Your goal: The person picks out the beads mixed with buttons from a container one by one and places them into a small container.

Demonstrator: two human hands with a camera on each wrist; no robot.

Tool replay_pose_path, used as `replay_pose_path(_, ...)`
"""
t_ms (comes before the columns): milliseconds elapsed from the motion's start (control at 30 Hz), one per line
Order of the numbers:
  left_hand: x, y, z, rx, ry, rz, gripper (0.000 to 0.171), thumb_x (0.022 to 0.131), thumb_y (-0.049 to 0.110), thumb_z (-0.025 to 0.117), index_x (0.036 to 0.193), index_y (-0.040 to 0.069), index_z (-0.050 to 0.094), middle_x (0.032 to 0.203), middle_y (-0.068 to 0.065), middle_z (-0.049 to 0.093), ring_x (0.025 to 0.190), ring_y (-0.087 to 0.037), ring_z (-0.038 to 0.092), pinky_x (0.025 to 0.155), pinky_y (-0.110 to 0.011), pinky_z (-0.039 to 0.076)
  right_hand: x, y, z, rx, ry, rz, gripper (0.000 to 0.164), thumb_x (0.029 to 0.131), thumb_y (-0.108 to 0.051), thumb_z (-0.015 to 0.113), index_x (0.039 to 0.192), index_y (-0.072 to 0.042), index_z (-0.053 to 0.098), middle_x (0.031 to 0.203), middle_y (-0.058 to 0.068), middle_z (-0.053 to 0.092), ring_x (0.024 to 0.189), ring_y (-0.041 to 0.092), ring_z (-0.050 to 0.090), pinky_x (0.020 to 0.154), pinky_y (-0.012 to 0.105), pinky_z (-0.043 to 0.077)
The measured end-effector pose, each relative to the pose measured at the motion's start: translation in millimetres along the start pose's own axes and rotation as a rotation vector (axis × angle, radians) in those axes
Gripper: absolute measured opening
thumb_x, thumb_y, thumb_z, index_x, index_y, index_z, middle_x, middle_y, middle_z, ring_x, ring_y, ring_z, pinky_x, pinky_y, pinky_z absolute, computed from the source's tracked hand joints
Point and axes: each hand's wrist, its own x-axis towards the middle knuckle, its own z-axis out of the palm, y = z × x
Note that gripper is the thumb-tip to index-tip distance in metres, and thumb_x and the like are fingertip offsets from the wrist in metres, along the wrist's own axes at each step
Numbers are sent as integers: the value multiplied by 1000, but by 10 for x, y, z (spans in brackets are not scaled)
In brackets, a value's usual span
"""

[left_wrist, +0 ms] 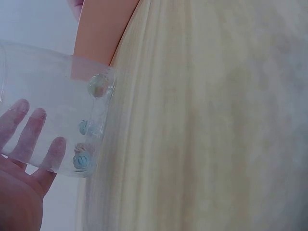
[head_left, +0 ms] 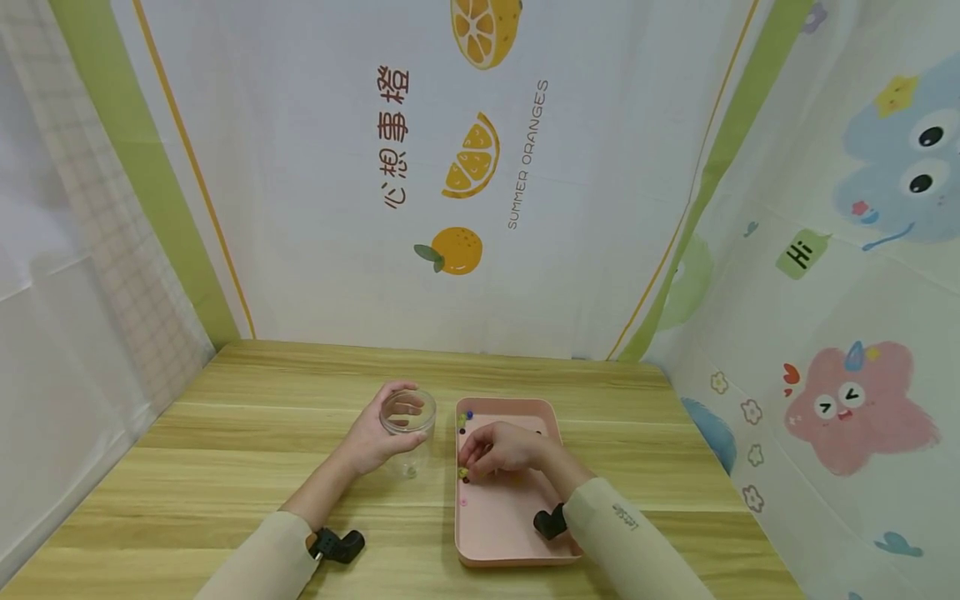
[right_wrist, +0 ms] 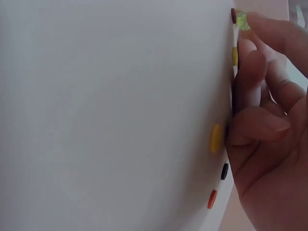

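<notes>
My left hand [head_left: 377, 429] curls round an upright clear jar [head_left: 408, 442], fingers on its far side and thumb near. Several glass marbles [left_wrist: 98, 85] lie at the jar's bottom in the left wrist view. My right hand [head_left: 504, 448] reaches into a pink tray [head_left: 510, 533], low by its left wall. Its thumb and a bent finger meet at a yellow-green marble [right_wrist: 242, 20]; the other fingers curl in. Beside that marble is a dark red disc [right_wrist: 234, 16]. A yellow disc [right_wrist: 216, 138], a black disc [right_wrist: 224, 172] and an orange-red disc [right_wrist: 212, 198] lie nearer the palm.
A blue bead [head_left: 469, 414] sits in the tray's far left corner, and a small pink ring [head_left: 463, 502] near its left wall. The tray's raised rim stands right of the jar. Both rest on a wooden table [head_left: 300, 392] with printed cloths [head_left: 322, 292] hanging behind and at the sides.
</notes>
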Motion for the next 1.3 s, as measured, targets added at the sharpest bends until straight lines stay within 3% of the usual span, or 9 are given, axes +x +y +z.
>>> replay_pose_path(567, -5, -13, 10, 18, 0, -1, 76, 94, 7, 85, 157, 2, 43, 141, -26, 64, 133, -49, 63, 109, -63, 51, -9, 23, 71, -27, 49, -34, 14, 93, -6, 87, 103, -11, 78, 90, -5, 71, 82, 8, 61, 74, 19, 51)
replay_pose_path(800, 1, 1, 12, 1, -5, 6, 77, 94, 7, 85, 157, -1, 41, 140, -27, 64, 133, -55, 60, 109, -67, 50, -4, 5, 92, -54, 67, -31, 14, 92, -7, 89, 100, -11, 78, 87, -5, 70, 80, 8, 59, 72, 18, 49)
replay_pose_path(1300, 2, 12, 4, -4, -6, 13, 75, 93, 7, 85, 155, 2, 43, 140, -29, 63, 132, -53, 62, 109, -64, 50, -2, 11, 83, -65, 64, -36, 10, 93, -8, 87, 100, -12, 80, 88, -5, 71, 81, 9, 60, 73, 19, 50)
